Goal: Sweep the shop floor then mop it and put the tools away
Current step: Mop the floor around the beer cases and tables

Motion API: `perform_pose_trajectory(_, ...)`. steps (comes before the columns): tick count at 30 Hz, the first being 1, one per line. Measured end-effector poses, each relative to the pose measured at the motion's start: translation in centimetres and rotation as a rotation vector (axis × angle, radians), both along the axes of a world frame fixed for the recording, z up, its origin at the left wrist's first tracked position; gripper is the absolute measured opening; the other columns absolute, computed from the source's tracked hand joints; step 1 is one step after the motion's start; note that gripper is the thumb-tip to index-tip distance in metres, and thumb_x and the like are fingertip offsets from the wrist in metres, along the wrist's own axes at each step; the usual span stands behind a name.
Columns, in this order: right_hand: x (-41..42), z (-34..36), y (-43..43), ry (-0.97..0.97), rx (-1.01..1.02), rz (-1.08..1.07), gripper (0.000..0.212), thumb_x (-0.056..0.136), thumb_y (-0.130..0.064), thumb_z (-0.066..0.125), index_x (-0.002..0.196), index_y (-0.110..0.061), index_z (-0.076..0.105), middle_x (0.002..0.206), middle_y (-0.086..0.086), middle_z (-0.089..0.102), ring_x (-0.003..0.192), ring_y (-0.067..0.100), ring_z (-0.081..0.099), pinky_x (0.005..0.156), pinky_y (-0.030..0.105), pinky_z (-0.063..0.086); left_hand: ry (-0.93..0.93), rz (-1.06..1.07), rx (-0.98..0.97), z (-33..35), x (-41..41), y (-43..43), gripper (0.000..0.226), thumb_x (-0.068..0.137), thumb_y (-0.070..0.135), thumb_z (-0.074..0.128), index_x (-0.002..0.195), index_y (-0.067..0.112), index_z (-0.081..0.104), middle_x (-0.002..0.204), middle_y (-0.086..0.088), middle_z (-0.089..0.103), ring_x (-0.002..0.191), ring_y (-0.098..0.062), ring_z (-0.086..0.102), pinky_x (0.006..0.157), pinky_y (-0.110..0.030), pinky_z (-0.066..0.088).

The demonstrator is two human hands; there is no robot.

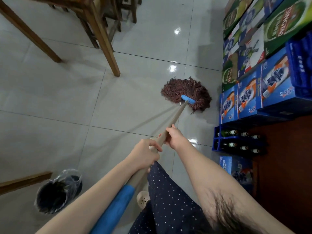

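Observation:
A mop with a brown string head (184,92) and a blue clamp lies on the pale tiled floor (67,102), close to the stacked beer cartons on the right. Its tan handle (177,117) runs back toward me and ends in a blue grip near my body. My right hand (173,137) grips the handle farther down the shaft. Just behind it, my left hand (145,154) grips the same handle. Wet sheen and light reflections show on the tiles around the mop head.
Wooden table legs (108,48) and stools stand at the top left. Stacked beer cartons (256,92) and a blue crate of bottles (239,141) line the right side. A black bin with a plastic liner (57,193) sits at the lower left by a wooden leg.

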State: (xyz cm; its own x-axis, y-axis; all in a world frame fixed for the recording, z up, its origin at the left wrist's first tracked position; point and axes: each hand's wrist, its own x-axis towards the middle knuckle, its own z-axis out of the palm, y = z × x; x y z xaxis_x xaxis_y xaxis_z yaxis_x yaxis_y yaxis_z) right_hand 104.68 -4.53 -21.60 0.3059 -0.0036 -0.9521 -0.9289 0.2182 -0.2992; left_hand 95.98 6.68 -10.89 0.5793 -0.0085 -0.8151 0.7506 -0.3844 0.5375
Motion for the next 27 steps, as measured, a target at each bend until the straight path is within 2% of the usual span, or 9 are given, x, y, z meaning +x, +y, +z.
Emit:
perform_pose_trajectory(4,7.2,-0.8,0.9,0.001,-0.012,-0.064,0.057,0.102,-0.009,0.035,0.149,-0.039,0.021,0.088,0.010,0.048,0.064,0.022,0.047,0.060,0.036,0.048,0.008,-0.035,-0.021,-0.3,7.9,1.7,0.024,0.077,0.001,0.055,0.087,0.021,0.063,0.056,-0.009,0.051,0.041,-0.023,0.046,0.037,-0.026,0.046)
perform_pose_trajectory(8,13.1,-0.3,2.2,-0.018,-0.005,-0.123,0.056,0.102,-0.006,0.033,0.149,-0.036,0.022,0.084,0.011,0.046,0.063,0.023,0.046,0.060,0.038,0.047,0.002,-0.105,-0.018,0.0,14.5,3.2,0.024,0.079,0.000,0.056,0.091,0.018,0.064,0.058,-0.006,0.051,0.037,-0.013,0.046,0.035,-0.022,0.043)
perform_pose_trajectory(11,16.2,-0.1,2.4,-0.011,0.014,-0.147,0.057,0.102,-0.006,0.033,0.149,-0.036,0.021,0.081,0.011,0.045,0.064,0.023,0.046,0.059,0.038,0.047,0.022,-0.134,-0.018,0.1,18.3,3.8,0.024,0.078,0.001,0.056,0.088,0.021,0.063,0.059,-0.007,0.052,0.044,-0.021,0.049,0.036,-0.024,0.045)
perform_pose_trajectory(15,19.3,0.1,2.5,-0.015,0.013,-0.193,0.053,0.102,-0.005,0.034,0.147,-0.032,0.026,0.081,0.011,0.044,0.064,0.022,0.044,0.059,0.038,0.050,0.031,-0.172,-0.023,0.4,21.9,4.0,0.023,0.078,-0.001,0.054,0.090,0.017,0.063,0.060,-0.008,0.051,0.037,-0.016,0.045,0.035,-0.022,0.042)
perform_pose_trajectory(19,21.8,0.3,3.9,-0.033,-0.007,-0.243,0.054,0.102,-0.004,0.033,0.149,-0.030,0.023,0.082,0.011,0.046,0.064,0.021,0.046,0.059,0.036,0.051,0.021,-0.241,-0.004,0.8,25.4,5.4,0.022,0.079,-0.002,0.054,0.093,0.013,0.063,0.059,-0.007,0.050,0.029,-0.008,0.042,0.035,-0.019,0.040)
perform_pose_trajectory(23,23.2,0.7,6.7,-0.059,0.005,-0.310,0.056,0.102,-0.006,0.033,0.151,-0.029,0.018,0.084,0.009,0.047,0.066,0.021,0.052,0.079,0.036,0.050,0.019,-0.297,-0.006,1.4,27.6,8.0,0.022,0.081,-0.003,0.053,0.093,0.014,0.061,0.062,-0.009,0.049,0.024,-0.005,0.040,0.033,-0.018,0.038)
perform_pose_trajectory(25,23.6,0.6,8.2,-0.067,-0.013,-0.349,0.057,0.103,-0.007,0.034,0.151,-0.030,0.017,0.084,0.008,0.049,0.065,0.022,0.054,0.075,0.035,0.051,0.012,-0.353,-0.008,1.4,28.4,9.5,0.022,0.081,-0.003,0.052,0.093,0.014,0.060,0.063,-0.010,0.049,0.026,-0.006,0.041,0.033,-0.018,0.038)
perform_pose_trajectory(27,23.4,0.7,10.2,-0.075,-0.030,-0.392,0.055,0.102,-0.008,0.035,0.151,-0.029,0.020,0.083,0.008,0.049,0.066,0.022,0.054,0.067,0.035,0.051,0.021,-0.428,-0.008,1.4,28.6,11.4,0.021,0.082,-0.002,0.052,0.095,0.014,0.058,0.066,-0.010,0.049,0.035,-0.011,0.046,0.033,-0.020,0.040)
